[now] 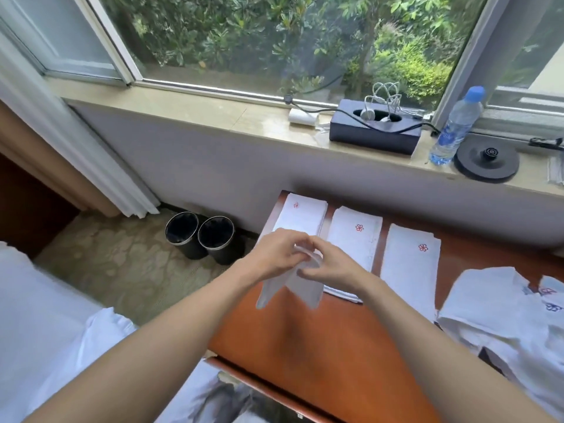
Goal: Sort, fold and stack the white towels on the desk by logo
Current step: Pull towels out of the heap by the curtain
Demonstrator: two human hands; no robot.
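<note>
My left hand (276, 254) and my right hand (331, 265) meet above the left part of the wooden desk (320, 346). Both pinch the top of one white towel (293, 286), which hangs down between them, blurred. Three folded stacks with red flower logos lie along the desk's far edge: the left stack (302, 213), the middle stack (355, 236) and the right stack (412, 264). A loose heap of unfolded towels (503, 312), with red and blue logos showing, covers the desk's right side.
Two black bins (200, 238) stand on the carpet left of the desk. On the windowsill sit a dark tissue box with cables (375, 129), a water bottle (456, 126) and a black kettle base (486, 160). A white bed (45, 315) lies at left.
</note>
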